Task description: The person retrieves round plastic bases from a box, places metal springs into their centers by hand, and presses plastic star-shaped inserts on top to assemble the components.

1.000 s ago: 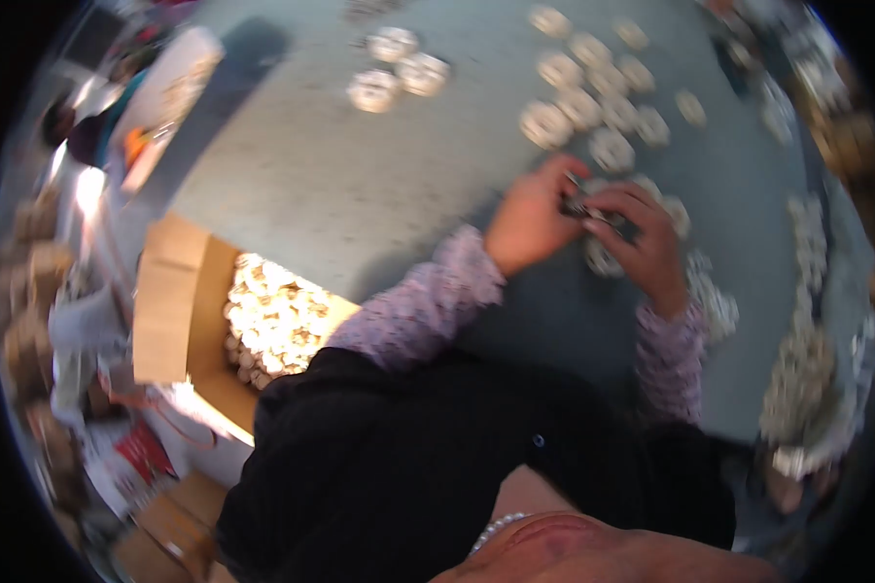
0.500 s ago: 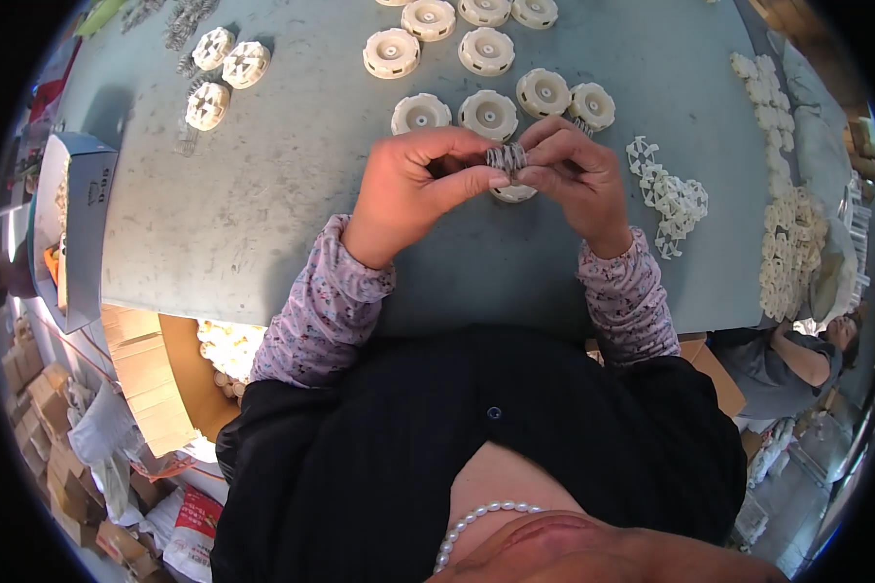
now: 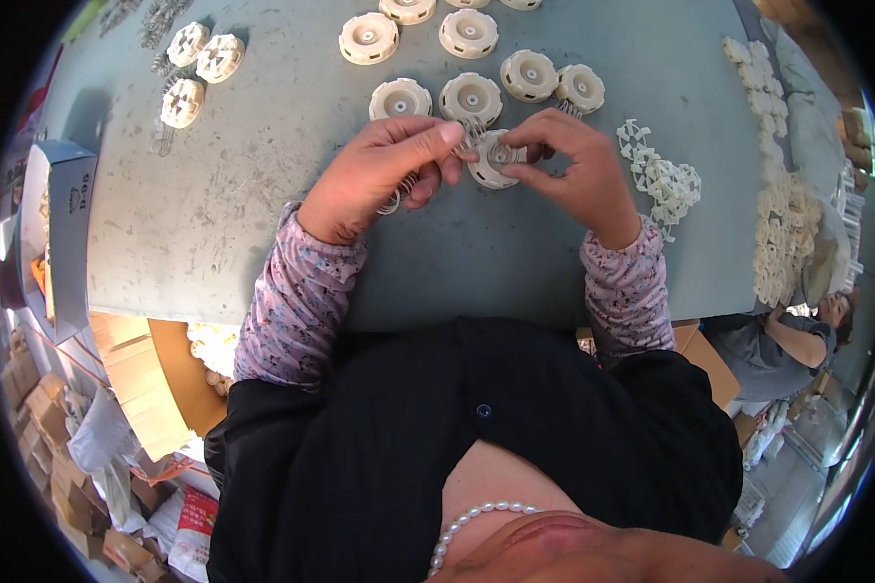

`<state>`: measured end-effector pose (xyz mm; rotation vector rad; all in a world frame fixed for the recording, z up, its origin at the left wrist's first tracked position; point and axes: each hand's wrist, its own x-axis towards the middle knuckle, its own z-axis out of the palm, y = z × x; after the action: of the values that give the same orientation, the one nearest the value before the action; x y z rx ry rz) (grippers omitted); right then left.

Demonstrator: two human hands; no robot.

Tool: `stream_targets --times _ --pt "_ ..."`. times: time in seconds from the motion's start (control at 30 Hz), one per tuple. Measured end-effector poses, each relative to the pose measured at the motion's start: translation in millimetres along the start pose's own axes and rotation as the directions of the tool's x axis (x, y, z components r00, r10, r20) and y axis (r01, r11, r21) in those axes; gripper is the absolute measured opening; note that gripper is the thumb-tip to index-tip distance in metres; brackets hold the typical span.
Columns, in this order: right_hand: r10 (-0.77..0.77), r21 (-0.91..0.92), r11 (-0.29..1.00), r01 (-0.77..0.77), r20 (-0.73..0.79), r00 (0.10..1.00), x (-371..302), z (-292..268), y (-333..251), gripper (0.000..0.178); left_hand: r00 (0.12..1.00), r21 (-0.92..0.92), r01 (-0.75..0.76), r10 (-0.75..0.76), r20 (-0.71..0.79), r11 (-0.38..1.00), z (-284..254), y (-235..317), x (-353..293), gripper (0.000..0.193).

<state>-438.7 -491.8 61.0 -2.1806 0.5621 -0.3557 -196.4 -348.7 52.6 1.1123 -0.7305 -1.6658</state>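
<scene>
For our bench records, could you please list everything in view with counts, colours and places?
Table: one, grey, upper middle
Coil springs: several, silvery, held and upper left
Wheel-shaped discs: at least ten, cream, central table
Slotted discs: three, cream, upper left
Plastic clips: uncounted, white, right of centre
Moulded parts: uncounted, cream, table's right edge
Upright box: one, blue-grey, left
Cardboard boxes: several, brown, lower left and right
Round parts: uncounted, cream, in left cardboard box
Sack: one, red and white, lower left
Another person: one, grey top, right
Left hand: one, bare, centre, holding springs
Right hand: one, bare, right of centre, pinching spring
Sleeves: two, pink patterned, forearms
Top: one, black, lower centre
Necklace: one, white beads, neck
</scene>
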Motion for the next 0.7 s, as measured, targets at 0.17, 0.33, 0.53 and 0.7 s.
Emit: stream_targets --times 0.17,0.33,0.53,0.7 --pt "-0.088 -0.052 0.995 0.084 -0.081 0.993 5 1 -10 0.035 0.999 -0.08 -0.034 0.036 0.015 0.996 1 1 -1 0.041" --pt "-0.028 0.466 0.881 0.08 -0.118 0.993 3 17 -21 0.032 0.992 0.119 -0.117 0.121 -0.025 0.986 15 -5 0 0.044" --pt "-0.206 0.444 0.843 0.303 -0.255 0.945 8 14 -20 0.029 0.965 0.045 0.016 -0.027 0.262 0.999 5 5 -8 0.05" --pt "-0.083 -0.036 0.996 0.076 -0.23 0.97 43 2 -8 0.025 0.997 -0.088 -0.035 0.029 -0.072 0.996 -4 4 -3 0.054"
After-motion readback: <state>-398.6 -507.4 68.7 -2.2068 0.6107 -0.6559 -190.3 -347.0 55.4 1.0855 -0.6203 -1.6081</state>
